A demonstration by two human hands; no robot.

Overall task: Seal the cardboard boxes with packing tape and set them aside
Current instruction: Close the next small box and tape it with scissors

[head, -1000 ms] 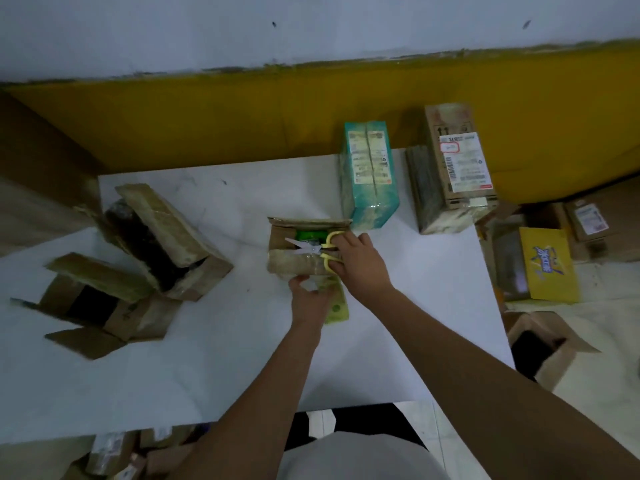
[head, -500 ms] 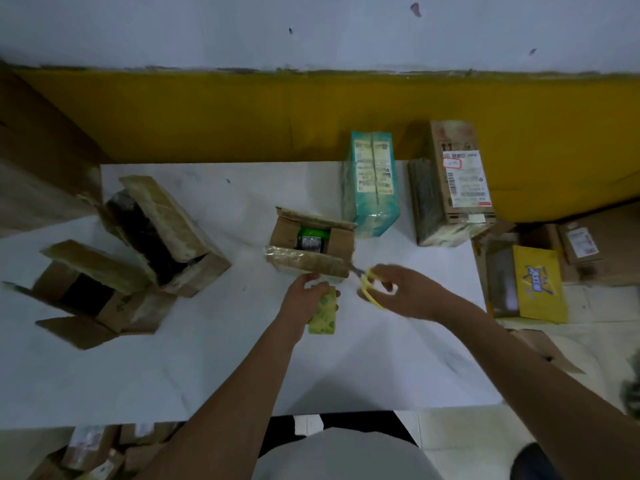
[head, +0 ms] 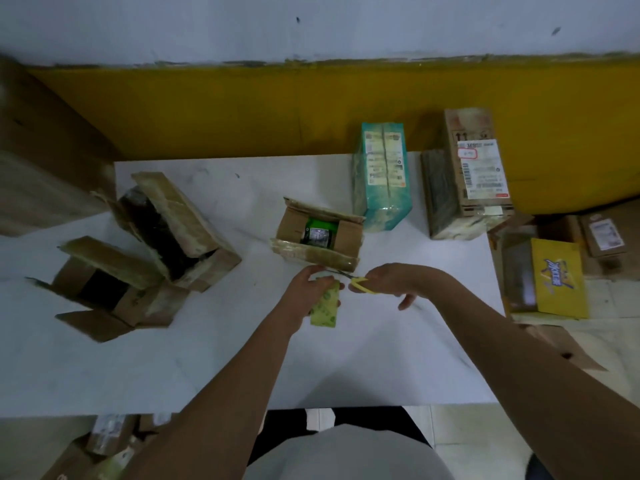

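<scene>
A small open cardboard box (head: 294,226) with a green item inside sits mid-table, its flaps up. Just in front of it my left hand (head: 310,289) grips a yellow-green roll of packing tape (head: 325,305). My right hand (head: 391,280) holds yellow-handled scissors (head: 358,284), whose blades point left toward the tape near the box's front edge. Two larger open boxes lie at the left: one (head: 194,233) on its side and one (head: 114,292) nearer me with spread flaps.
A teal wrapped parcel (head: 381,174) and a labelled brown box (head: 474,174) stand at the table's (head: 207,358) far right. More boxes, one yellow (head: 557,278), lie on the floor to the right. A yellow wall panel runs behind.
My right hand took the scissors off the small box and brought them down to the right of the tape roll. The left hand kept the roll in front of the box.
</scene>
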